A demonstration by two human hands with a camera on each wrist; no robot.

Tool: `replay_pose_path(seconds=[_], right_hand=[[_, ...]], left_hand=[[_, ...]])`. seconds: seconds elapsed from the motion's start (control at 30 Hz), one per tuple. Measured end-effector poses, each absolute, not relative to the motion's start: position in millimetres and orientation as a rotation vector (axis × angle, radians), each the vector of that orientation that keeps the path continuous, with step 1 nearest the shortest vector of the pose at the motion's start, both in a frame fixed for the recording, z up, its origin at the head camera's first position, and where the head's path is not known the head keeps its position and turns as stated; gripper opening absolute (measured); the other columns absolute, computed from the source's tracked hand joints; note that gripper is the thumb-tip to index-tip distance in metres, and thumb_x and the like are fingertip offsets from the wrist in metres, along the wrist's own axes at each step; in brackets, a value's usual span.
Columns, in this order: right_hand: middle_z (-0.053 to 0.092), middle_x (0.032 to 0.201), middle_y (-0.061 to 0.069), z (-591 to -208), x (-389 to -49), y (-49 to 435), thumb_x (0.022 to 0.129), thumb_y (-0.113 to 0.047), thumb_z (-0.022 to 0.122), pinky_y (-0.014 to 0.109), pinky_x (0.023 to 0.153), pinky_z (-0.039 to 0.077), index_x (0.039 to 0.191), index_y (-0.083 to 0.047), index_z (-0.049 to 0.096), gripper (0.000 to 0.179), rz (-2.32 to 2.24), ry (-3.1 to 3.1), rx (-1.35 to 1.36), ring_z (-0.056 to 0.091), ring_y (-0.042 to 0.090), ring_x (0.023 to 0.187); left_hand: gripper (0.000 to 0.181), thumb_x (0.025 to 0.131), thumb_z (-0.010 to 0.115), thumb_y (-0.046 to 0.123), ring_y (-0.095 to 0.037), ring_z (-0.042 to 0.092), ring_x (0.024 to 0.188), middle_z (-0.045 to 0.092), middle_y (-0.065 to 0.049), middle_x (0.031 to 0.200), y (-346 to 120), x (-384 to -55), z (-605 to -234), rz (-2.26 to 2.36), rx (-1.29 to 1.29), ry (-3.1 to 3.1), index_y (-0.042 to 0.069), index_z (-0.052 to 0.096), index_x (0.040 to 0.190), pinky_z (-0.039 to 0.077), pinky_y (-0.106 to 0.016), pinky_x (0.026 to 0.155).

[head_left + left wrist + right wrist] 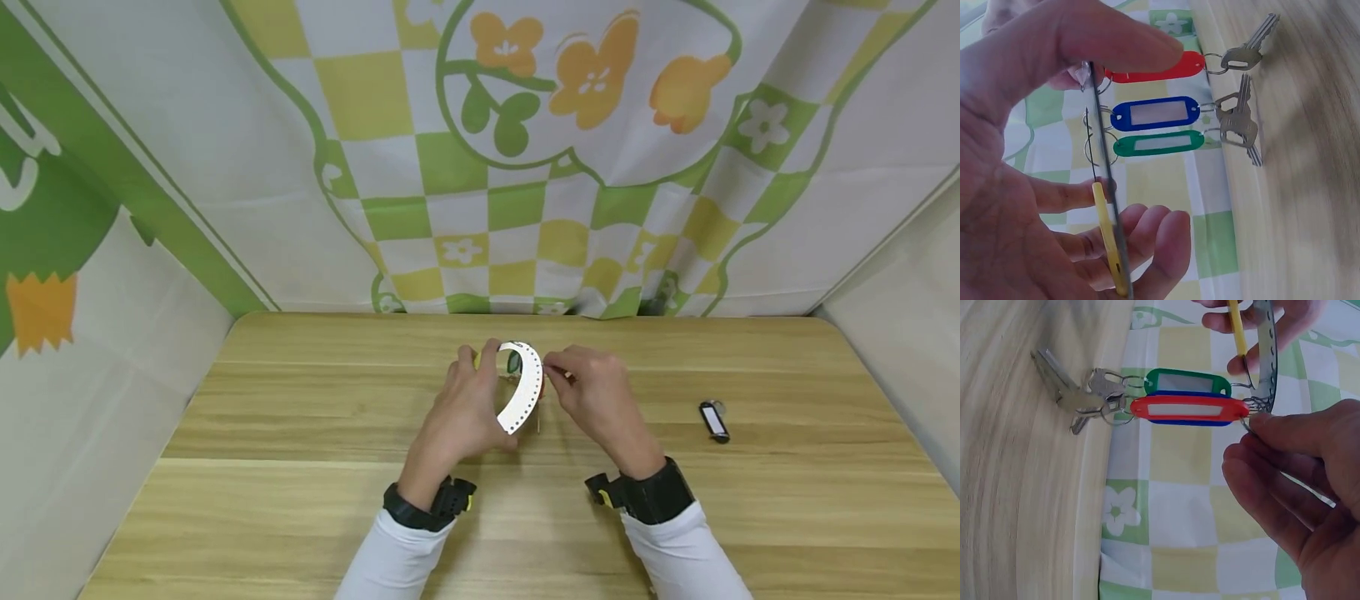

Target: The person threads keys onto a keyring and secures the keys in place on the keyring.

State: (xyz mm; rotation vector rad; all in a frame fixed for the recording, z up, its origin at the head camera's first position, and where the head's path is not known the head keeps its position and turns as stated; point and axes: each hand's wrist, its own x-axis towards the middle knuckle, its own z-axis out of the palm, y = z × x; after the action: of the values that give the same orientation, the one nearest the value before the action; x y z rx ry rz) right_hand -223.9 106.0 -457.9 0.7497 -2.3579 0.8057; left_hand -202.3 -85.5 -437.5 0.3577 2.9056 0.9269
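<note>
left hand (463,408) grips strip (528,390), seemingly steadying it | right hand (597,396) pinches ring (1245,424) at strip's edge | tags (1188,410) hang by rings

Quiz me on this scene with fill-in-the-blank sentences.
The ____ hand grips the curved white perforated strip. In the left-wrist view, the blue oblong tag sits between the red oblong tag and the ____ one. From these tags hang silver ____. The black oblong tag lies to the right hand's ____.

Answers: left; green; keys; right.
</note>
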Motion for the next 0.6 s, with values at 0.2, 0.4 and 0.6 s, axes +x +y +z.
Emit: replay_pose_path(seconds=[0.2,0.4,0.6], right_hand=[[0.073,0.075,0.005,-456,-221,99,0.084,-0.003,0.080,0.033,0.058,0.055,0.086,-0.003,0.077,0.003,0.910,-2.468,0.489,0.069,0.015,0.066],[0.072,0.071,0.008,-456,-218,92,0.085,-0.004,0.080,0.036,0.056,0.054,0.081,-0.002,0.077,0.005,0.960,-2.466,0.323,0.068,0.018,0.061],[0.074,0.075,0.010,-458,-222,98,0.082,0.003,0.080,0.035,0.057,0.056,0.082,-0.002,0.078,0.005,0.940,-2.364,0.517,0.071,0.020,0.065]], left_hand=[[0.127,0.047,0.101,0.013,-0.040,0.050,0.116,0.041,-0.026,0.134,-83,-202,-437,0.933,0.322,2.926,0.006,0.032,0.154,0.054,-0.049,0.077],[0.128,0.048,0.101,0.013,-0.040,0.050,0.116,0.041,-0.027,0.136,-80,-202,-438,0.955,0.287,2.933,0.006,0.031,0.154,0.054,-0.050,0.080],[0.127,0.048,0.101,0.012,-0.037,0.051,0.110,0.042,-0.024,0.132,-82,-202,-437,0.986,0.327,2.902,0.005,0.031,0.154,0.053,-0.047,0.081]])
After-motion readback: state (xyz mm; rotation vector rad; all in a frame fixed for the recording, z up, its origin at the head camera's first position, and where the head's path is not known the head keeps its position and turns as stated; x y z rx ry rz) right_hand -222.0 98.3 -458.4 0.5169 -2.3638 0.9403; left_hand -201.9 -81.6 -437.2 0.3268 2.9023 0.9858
